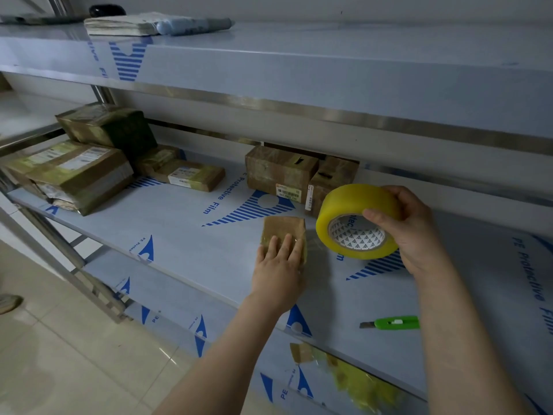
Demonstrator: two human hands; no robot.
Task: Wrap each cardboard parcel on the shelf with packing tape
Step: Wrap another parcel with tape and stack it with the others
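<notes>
On the shelf (179, 235), taped parcels (80, 172) lie piled at left and two boxes (281, 172) stand at the back, while the left hand (278, 265), grip spread flat, presses a small parcel (282, 229) near the front and the right hand (410, 232) curls its grip round the tape roll (356, 223) beside it, so the task looks roughly midway.

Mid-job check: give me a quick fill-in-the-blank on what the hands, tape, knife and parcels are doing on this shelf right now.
1. The right hand grips a packing tape roll coloured ____.
2. The left hand rests on the small parcel, while the utility knife with the ____ handle lies untouched.
3. Behind the tape roll, ____ boxes stand side by side at the back of the shelf.
Missing words: yellow; green; two.
</notes>
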